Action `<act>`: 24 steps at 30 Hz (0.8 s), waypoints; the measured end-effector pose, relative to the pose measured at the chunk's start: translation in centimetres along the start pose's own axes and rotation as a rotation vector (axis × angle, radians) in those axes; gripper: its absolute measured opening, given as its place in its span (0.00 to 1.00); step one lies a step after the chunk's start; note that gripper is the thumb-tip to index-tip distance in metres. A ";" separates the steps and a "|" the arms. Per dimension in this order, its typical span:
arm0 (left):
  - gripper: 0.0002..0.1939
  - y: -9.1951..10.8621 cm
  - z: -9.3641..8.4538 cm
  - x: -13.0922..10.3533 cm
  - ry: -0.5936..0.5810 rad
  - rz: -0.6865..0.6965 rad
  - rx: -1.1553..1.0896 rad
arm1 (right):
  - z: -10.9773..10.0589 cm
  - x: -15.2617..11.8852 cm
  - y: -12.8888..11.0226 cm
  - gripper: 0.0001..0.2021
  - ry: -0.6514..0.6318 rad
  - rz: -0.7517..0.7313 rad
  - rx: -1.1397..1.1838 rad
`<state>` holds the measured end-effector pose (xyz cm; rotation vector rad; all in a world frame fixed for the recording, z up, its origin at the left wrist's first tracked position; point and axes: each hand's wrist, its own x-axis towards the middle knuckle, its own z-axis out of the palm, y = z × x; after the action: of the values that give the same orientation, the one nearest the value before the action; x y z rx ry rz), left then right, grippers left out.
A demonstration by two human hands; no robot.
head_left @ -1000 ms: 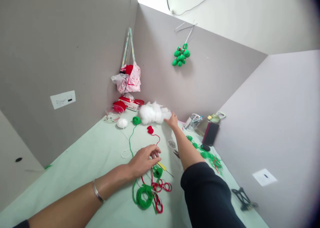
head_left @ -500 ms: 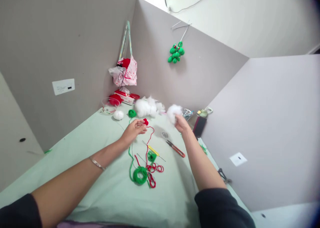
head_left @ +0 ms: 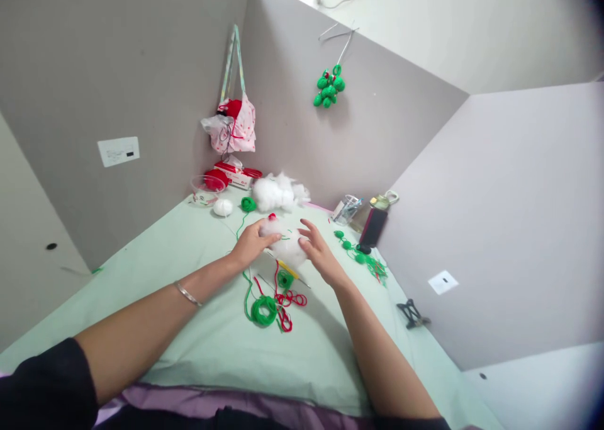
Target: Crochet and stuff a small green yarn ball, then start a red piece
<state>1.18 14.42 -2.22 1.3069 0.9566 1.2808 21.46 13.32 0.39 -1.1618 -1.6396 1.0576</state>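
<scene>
A fluffy tuft of white fibre stuffing (head_left: 285, 246) is held between both hands above the middle of the cloth, with short green yarn bits on it. My left hand (head_left: 252, 244) grips its left side, thumb on top. A small red yarn piece (head_left: 272, 216) shows just beyond those fingers, partly hidden. At the tuft's right edge, my right hand (head_left: 319, 252) pinches the fibre with its thumb, while its forefinger stretches away. Beneath lie a yellow-handled crochet hook (head_left: 289, 269), a green yarn coil (head_left: 263, 310) and loose red yarn (head_left: 292, 298).
More stuffing (head_left: 278, 192) is heaped at the back, near a white yarn ball (head_left: 223, 208), a green ball (head_left: 248, 204) and a clear tub (head_left: 207, 191). At right stand a clear cup (head_left: 346, 209) and a bottle (head_left: 375, 219), with green knitted pieces (head_left: 360, 257) nearby.
My right hand has brought the stuffing tuft from the back right to my left hand, which now grips it too. The snips and small round clear item are now hidden from view.
</scene>
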 end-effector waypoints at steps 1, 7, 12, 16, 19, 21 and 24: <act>0.22 -0.1 0.1 0.0 0.005 -0.016 -0.007 | 0.4 -0.1 0.2 0.39 -0.003 -0.041 -0.051; 0.24 0.3 0.9 -0.4 -0.031 -0.151 -0.140 | 2.9 0.0 1.0 0.27 0.084 -0.277 -0.281; 0.21 1.0 1.0 -0.9 -0.172 -0.272 -0.279 | 2.5 0.3 0.6 0.19 0.050 -0.359 -0.216; 0.12 1.0 1.2 -1.1 -0.186 -0.274 -0.417 | 2.4 0.3 0.4 0.12 0.113 -0.359 -0.149; 0.08 0.9 1.0 -0.8 -0.166 -0.285 -0.491 | 2.2 0.5 0.6 0.08 0.189 -0.314 -0.065; 0.08 0.9 0.6 -0.4 -0.150 -0.300 -0.514 | 1.7 0.9 0.9 0.08 0.239 -0.264 0.004; 0.07 1.1 -0.5 0.4 -0.091 -0.317 -0.537 | 0.2 1.7 1.6 0.13 0.332 -0.200 0.107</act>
<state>0.60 14.75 -1.14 0.7547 0.6586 1.1163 21.35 15.25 -0.94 -1.0180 -1.3872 0.7695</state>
